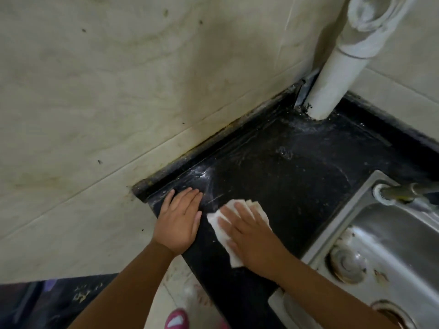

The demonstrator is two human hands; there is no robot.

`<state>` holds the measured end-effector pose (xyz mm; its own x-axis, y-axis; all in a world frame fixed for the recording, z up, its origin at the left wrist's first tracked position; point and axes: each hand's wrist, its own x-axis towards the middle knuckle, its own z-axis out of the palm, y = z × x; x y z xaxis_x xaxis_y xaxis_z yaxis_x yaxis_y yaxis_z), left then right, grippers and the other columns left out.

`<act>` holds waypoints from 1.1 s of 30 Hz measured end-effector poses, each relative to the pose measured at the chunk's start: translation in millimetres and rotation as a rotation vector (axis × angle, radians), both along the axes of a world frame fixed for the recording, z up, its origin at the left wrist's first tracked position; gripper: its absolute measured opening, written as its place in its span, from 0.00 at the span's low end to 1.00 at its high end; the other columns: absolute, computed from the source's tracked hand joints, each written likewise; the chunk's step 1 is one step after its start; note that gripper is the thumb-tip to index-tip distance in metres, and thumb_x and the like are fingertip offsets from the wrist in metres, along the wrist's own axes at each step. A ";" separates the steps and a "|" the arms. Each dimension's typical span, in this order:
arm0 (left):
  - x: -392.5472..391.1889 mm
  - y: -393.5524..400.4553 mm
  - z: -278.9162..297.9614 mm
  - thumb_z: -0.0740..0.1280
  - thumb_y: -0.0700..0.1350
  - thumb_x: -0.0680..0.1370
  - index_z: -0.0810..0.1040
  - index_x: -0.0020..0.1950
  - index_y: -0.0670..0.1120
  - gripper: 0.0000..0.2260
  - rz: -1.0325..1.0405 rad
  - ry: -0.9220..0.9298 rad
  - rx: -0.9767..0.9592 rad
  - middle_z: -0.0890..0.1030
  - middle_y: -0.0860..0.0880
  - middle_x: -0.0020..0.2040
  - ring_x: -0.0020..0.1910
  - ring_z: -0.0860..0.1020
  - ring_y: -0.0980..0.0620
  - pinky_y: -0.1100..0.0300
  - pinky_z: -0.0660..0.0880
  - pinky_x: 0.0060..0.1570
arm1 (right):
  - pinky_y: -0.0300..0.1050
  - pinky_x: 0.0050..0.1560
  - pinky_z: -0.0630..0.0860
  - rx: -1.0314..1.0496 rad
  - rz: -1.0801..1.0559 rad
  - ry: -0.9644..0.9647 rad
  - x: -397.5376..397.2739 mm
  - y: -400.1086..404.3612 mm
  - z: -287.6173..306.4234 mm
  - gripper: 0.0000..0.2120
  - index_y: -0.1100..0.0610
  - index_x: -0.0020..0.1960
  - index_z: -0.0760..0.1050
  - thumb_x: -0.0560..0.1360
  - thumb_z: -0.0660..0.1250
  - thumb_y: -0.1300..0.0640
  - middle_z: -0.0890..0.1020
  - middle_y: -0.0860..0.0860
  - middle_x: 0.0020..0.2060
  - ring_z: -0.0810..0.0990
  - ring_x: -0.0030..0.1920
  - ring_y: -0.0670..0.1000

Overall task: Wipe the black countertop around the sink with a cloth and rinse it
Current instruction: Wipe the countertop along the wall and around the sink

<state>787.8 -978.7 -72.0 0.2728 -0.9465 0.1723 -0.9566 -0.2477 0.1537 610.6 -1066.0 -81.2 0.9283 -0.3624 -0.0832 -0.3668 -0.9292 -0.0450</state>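
The right hand (pixel 247 231) presses flat on the white cloth (pixel 223 231) against the black countertop (pixel 297 167), left of the sink (pixel 370 236). The left hand (pixel 181 219) rests flat beside it, holding nothing. Pale streaks, possibly residue, remain near the pipe (pixel 332 79). Wiping is partway done; rinsing remains.
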 end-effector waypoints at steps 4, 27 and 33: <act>-10.7 13.0 8.7 0.44 0.53 0.81 0.76 0.59 0.37 0.27 0.099 0.041 -0.039 0.79 0.40 0.57 0.60 0.66 0.47 0.50 0.56 0.63 | 0.57 0.69 0.57 -0.013 -0.187 0.091 -60.0 -34.3 5.2 0.26 0.54 0.75 0.52 0.81 0.33 0.49 0.71 0.56 0.63 0.58 0.73 0.60; -18.5 61.4 -22.4 0.34 0.63 0.77 0.61 0.71 0.36 0.38 0.254 0.231 0.086 0.55 0.41 0.71 0.69 0.51 0.42 0.54 0.49 0.71 | 0.58 0.66 0.61 0.027 0.018 0.175 -26.5 -20.2 16.6 0.24 0.48 0.75 0.48 0.81 0.34 0.46 0.64 0.52 0.69 0.63 0.68 0.59; -21.5 63.9 -22.9 0.18 0.70 0.58 0.30 0.65 0.48 0.41 0.244 0.443 0.125 0.25 0.55 0.63 0.62 0.23 0.57 0.69 0.25 0.61 | 0.56 0.72 0.41 0.140 -0.247 0.289 80.2 -45.3 27.8 0.30 0.49 0.76 0.38 0.76 0.34 0.39 0.40 0.49 0.76 0.38 0.75 0.57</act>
